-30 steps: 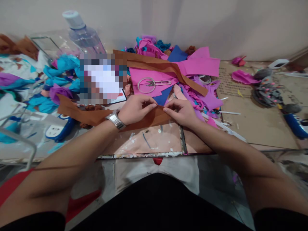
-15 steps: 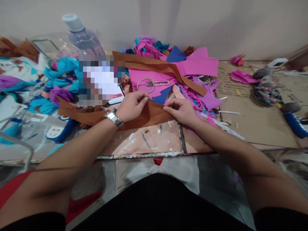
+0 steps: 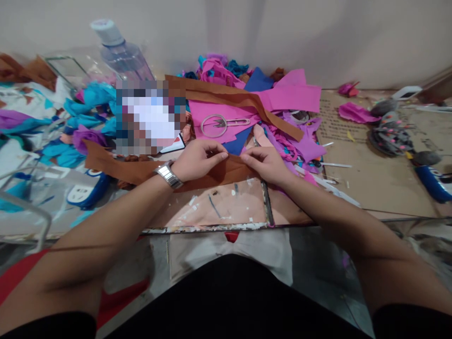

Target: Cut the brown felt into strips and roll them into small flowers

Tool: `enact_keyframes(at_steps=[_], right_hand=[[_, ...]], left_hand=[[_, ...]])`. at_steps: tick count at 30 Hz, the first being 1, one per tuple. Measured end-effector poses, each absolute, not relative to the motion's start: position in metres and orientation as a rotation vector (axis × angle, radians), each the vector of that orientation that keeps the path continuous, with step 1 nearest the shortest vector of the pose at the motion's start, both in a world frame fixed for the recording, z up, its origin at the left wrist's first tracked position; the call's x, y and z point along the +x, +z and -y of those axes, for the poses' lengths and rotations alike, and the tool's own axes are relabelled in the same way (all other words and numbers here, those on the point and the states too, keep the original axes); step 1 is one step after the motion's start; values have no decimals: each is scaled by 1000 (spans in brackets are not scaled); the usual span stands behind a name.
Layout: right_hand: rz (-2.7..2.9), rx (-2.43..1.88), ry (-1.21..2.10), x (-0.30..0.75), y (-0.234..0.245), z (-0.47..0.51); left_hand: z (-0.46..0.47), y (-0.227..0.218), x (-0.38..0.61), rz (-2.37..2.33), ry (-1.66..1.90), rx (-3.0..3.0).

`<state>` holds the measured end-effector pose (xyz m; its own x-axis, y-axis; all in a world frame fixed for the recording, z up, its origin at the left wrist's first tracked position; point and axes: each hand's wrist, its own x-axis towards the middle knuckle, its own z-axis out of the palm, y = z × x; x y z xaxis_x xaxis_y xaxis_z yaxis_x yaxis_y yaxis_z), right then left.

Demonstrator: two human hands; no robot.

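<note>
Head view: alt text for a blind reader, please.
The left hand and right hand pinch a long brown strip, fingertips almost meeting, over a clear pane. Pink, blue and purple scraps pile behind; a plastic bottle stands back left.

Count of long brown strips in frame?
2. Held strip, pinched by left hand and right hand in front; second strip across the pink sheets behind. Brown scraps far left may be more; others may be hidden.
</note>
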<state>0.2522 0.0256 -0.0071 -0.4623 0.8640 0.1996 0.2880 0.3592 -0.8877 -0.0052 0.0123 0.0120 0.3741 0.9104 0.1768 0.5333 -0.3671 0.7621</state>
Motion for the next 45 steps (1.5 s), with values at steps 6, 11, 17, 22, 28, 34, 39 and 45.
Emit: enact_keyframes(at_steps=[6,11,17,22,28,34,39,45], right_hand=[[2045,-992,1016,250,-9,-25],[2013,-1022,1028,249,-11,-25],[2019,-1026,1003,249,-12,-26],[2045,-1034,1006,249,-11,-23],[2063,-988,1009,248,-9,-19],[2087,-975,1004,247,-6,-15],[2122,-922,963,246,-3,-13],[2143,-915,918,248,0,-15]], left_hand=[[-10,14,-4,-1241,791,2028],[-10,16,-3,-1236,782,2021],[-8,15,-1,-1201,790,2002],[-5,13,1,-1176,777,2027],[1,16,6,-1159,771,2037],[1,13,6,-1150,788,2059],[0,11,5,-1127,777,2051],[-2,12,3,-1155,811,2051]])
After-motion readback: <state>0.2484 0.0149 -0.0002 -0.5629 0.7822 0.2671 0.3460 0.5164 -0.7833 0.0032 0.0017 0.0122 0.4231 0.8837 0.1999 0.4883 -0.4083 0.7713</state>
